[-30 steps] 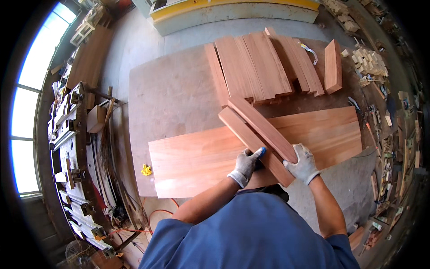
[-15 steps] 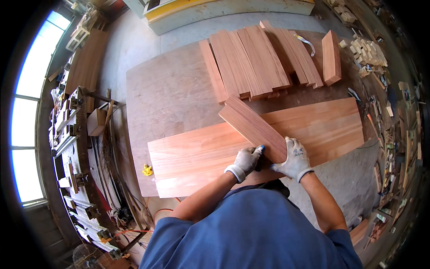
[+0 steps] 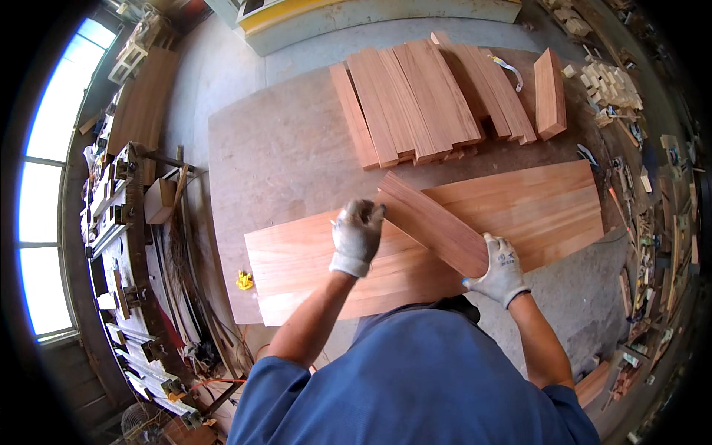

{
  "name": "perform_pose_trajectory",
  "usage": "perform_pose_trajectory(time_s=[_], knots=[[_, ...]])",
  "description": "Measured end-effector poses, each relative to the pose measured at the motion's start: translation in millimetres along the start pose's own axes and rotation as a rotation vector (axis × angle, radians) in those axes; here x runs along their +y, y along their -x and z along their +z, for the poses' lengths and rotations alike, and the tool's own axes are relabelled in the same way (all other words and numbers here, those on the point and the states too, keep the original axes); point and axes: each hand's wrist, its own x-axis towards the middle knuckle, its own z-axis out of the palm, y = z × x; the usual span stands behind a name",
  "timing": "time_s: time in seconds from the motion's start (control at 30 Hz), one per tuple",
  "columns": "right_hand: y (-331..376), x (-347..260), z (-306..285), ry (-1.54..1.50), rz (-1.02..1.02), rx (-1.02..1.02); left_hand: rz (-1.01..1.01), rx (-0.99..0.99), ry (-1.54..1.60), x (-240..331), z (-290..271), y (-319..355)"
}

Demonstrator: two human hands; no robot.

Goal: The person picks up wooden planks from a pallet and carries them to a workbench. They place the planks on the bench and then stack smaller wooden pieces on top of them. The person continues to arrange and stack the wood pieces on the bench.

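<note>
A short reddish-brown wooden board [image 3: 437, 226] lies slantwise, its near right end gripped by my right hand [image 3: 498, 268] in a white work glove. Beside its far left end is my left hand [image 3: 357, 237], also gloved, with its fingers curled. Whether anything is inside those fingers I cannot make out. Below both hands is a wide, pale-brown wooden panel [image 3: 297, 259], stretching left to right along the near side of the worktable [image 3: 267, 156].
Several wooden boards [image 3: 408, 96] lie side by side across the table's far part. One thick block [image 3: 549, 96] stands to their right. A yellow scrap [image 3: 244, 280] rests by the panel's left end. Clamps [image 3: 119, 215] line a rack at left; small wood offcuts [image 3: 610, 85] are piled at right.
My left hand has let go of the board's near end and moved left and away from me, up to its far end. My right hand and the board have shifted slightly right and nearer.
</note>
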Motion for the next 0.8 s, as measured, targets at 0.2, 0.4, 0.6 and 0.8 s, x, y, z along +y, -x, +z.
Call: perform_pose_trajectory(time_s=[0.2,0.4,0.6,0.8], knots=[[-24,26,-18,0.068,-0.044,0.038,0.109,-0.139,-0.077,-17,11,-54],[-11,66,-29,-0.033,0.424,0.159,-0.093,-0.401,0.076,-25,16,-70],[-12,101,3,-0.467,0.566,0.163,-0.075,-0.563,0.059,-21,17,-93],[20,92,-1,-0.913,0.402,0.525,0.022,-0.519,0.298,-6,-7,-76]])
